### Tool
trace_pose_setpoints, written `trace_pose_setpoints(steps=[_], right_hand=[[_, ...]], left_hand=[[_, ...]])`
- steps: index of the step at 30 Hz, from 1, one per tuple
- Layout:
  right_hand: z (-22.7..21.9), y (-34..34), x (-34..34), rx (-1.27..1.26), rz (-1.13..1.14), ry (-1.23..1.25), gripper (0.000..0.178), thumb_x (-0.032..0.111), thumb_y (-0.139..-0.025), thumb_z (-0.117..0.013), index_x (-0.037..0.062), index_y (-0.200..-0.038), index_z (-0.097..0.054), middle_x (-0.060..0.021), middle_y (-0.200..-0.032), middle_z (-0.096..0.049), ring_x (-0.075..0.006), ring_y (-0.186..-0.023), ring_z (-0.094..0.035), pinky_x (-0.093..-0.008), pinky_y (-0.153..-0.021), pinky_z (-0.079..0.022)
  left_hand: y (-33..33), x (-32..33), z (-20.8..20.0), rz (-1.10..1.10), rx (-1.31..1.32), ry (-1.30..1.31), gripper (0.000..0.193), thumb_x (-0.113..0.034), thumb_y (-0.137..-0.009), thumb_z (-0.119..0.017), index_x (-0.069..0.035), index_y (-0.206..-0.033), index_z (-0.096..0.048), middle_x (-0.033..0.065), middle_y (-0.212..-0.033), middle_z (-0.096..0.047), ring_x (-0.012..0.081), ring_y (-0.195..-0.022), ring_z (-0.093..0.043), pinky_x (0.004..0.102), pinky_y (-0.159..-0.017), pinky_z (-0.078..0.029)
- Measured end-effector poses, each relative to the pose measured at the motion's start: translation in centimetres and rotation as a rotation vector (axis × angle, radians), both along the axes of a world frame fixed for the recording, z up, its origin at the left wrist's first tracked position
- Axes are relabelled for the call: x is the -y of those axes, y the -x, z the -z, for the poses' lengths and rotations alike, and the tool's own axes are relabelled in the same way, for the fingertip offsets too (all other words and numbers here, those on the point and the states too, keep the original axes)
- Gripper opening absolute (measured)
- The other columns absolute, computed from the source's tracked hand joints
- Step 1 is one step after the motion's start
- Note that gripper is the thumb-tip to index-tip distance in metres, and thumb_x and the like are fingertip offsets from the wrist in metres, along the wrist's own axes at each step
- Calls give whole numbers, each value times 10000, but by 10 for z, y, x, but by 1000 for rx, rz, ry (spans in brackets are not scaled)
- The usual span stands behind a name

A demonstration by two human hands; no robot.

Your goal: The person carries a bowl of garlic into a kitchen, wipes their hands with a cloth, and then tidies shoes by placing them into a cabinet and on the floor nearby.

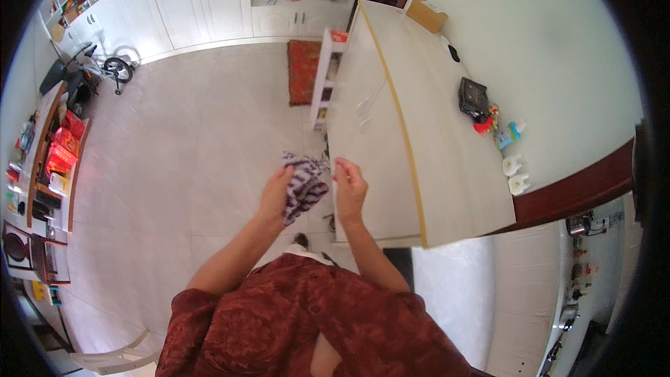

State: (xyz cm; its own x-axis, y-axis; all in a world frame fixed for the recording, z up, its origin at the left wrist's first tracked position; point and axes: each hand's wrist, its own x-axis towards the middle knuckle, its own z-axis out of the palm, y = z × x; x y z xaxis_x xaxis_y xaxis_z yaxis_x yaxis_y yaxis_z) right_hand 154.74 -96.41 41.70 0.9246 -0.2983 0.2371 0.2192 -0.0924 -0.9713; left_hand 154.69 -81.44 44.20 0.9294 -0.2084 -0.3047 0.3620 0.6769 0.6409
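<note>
A striped cloth [305, 187], white with dark purple bands, hangs bunched in front of my body above the floor. My left hand [277, 194] is closed on its left side. Just to the cloth's right, my right hand [351, 187] is raised with its fingers curled in a pinch. The cloth's upper corner reaches toward those fingertips; whether they grip it, I cannot make out. Both forearms come up from dark red patterned sleeves.
A long white cabinet top [447, 160] with a yellow edge strip lies close on my right. On it are a cardboard box [426, 15], a black bag [474, 99] and a blue-white bottle [510, 135]. A red rug [304, 72] and a small bicycle [105, 68] are farther off.
</note>
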Motion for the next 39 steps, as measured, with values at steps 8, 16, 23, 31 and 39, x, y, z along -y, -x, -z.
trace_pose_setpoints(steps=[8,16,23,31,39], right_hand=[[39,-101,41,-242,388,-256,427,132,-837,-557,-55,-1214,-480,-123,-1199,-525,-188,-1030,-518,-295,-819,-443],[74,-145,59,-321,493,-273,435,110,-832,-551,-21,-1236,-460,-98,-1193,-511,-177,-1031,-503,-309,-813,-440],[63,-157,22,-291,706,-172,421,119,-860,-537,22,-1260,-448,-68,-1225,-490,-154,-1041,-497,-315,-818,-443],[3,-184,-112,-266,626,829,440,83,-789,-582,9,-1211,-482,-175,-1229,-495,-314,-1131,-448,-404,-949,-361],[13,-170,-121,-237,822,-89,401,83,-764,-589,-8,-1147,-511,-193,-1130,-535,-348,-1042,-499,-416,-896,-395]], left_hand=[[-72,7,-11,197,-154,4,377,-395,-913,-472,-28,-950,-551,106,-828,-619,194,-535,-579,328,-493,-521],[-162,-8,1,344,-255,33,401,-485,-862,-518,-88,-822,-562,73,-720,-597,163,-470,-464,312,-429,-410],[-259,-32,9,835,-274,51,369,-442,-860,-522,-97,-968,-595,88,-847,-647,211,-732,-630,303,-567,-488],[-296,-32,8,1067,-496,280,356,-417,-902,-487,-96,-1023,-584,22,-887,-617,165,-790,-587,278,-691,-482],[-268,-36,18,1269,-183,-54,393,-421,-925,-459,-77,-1101,-533,-1,-982,-576,89,-886,-524,260,-750,-440]])
